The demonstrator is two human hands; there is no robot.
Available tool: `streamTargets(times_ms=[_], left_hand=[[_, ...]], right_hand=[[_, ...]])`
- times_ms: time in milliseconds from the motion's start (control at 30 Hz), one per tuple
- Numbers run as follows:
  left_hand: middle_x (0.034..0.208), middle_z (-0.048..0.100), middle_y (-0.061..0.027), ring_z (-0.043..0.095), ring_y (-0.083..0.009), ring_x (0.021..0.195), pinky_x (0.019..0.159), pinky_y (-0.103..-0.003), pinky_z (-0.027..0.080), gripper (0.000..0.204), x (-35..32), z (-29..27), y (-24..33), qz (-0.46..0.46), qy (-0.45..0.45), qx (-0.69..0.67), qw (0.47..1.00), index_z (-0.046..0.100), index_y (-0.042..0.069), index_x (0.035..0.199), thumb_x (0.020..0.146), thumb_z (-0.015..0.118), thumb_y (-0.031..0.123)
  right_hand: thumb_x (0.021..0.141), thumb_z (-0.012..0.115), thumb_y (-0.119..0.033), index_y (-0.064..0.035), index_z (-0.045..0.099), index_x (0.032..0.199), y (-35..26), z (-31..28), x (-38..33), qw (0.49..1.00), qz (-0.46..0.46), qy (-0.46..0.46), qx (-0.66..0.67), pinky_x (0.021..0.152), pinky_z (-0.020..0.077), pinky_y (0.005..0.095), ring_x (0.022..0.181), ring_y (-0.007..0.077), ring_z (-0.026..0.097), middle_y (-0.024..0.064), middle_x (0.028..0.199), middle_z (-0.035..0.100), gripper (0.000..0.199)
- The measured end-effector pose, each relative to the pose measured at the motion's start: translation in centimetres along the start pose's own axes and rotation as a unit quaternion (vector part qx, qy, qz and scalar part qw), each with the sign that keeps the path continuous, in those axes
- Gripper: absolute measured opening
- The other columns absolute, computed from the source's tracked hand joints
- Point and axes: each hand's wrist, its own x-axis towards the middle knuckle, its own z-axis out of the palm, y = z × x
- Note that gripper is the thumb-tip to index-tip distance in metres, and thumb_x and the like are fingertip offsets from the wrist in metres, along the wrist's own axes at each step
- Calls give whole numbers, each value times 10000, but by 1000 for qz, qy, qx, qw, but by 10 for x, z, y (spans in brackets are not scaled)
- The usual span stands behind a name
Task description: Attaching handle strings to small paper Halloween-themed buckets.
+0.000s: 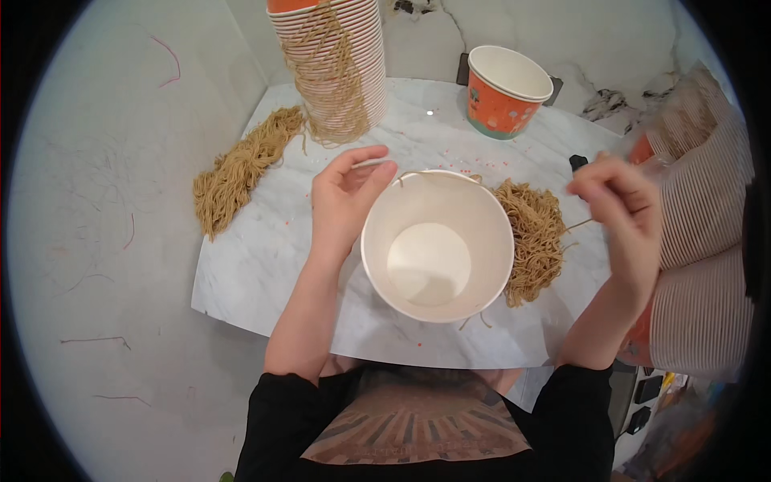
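A white-lined paper bucket (438, 249) stands on the table, its open mouth facing up and nothing inside. A thin tan string lies across its far rim. My left hand (347, 193) is at the bucket's upper left rim, thumb and fingers apart, holding nothing that I can see. To the right of the bucket sits a tangled heap of tan string (530, 241). My right hand (620, 197) is raised beyond that heap, fingers pinched and slightly blurred. A single strand runs from the heap up toward these fingers.
A tall stack of paper buckets (361, 72), draped with string, stands at the back left. Beside it lies a long bundle of tan string (245, 169). An orange paper bucket (506, 96) is at the back right. Wrapped bucket stacks (699, 201) line the right side. Small red specks dot the marbled tabletop (385, 341).
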Motion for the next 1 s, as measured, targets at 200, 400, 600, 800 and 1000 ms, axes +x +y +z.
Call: streamTargets(times_ms=[200, 400, 600, 800, 1000], left_hand=[[1186, 683, -87, 680, -154, 1002, 825, -275, 558, 457, -36, 30, 59, 258, -160, 221, 927, 687, 41, 1234, 793, 797, -3], [923, 739, -98, 714, -175, 784, 670, -284, 556, 261, -47, 56, 68, 300, -219, 294, 881, 753, 32, 1074, 818, 795, 64], [782, 715, -92, 683, -175, 694, 602, -300, 519, 98, -47, 56, 77, 318, -204, 331, 865, 760, 17, 931, 860, 760, 86], [687, 639, -54, 575, -106, 613, 547, -261, 432, 128, -44, 45, 95, 234, -283, 235, 900, 679, -13, 801, 907, 692, 57], [666, 626, -39, 548, -119, 584, 533, -273, 400, 184, -46, 43, 96, 220, -346, 133, 902, 663, 15, 760, 934, 639, 69]], right_hand=[[832, 665, 6, 17, 657, 847, -6, 41, -7, 990, -21, -68, -125, 579, 427, 292, 650, 172, 573, 87, 751, 583, 20], [830, 667, -5, 15, 658, 853, -5, 40, -7, 987, -41, -77, -135, 569, 433, 309, 630, 200, 584, 93, 734, 580, 32], [825, 669, 3, 14, 658, 873, -11, 42, -8, 989, -23, -58, -133, 549, 403, 280, 605, 152, 544, 65, 717, 556, 51], [771, 705, 33, -13, 667, 930, -21, 49, -15, 998, 22, -21, -48, 520, 294, 248, 579, 78, 379, -2, 701, 490, 169], [719, 750, 44, -33, 695, 901, -27, 47, -19, 995, -71, -52, -49, 511, 274, 240, 542, 68, 384, -6, 661, 497, 205]])
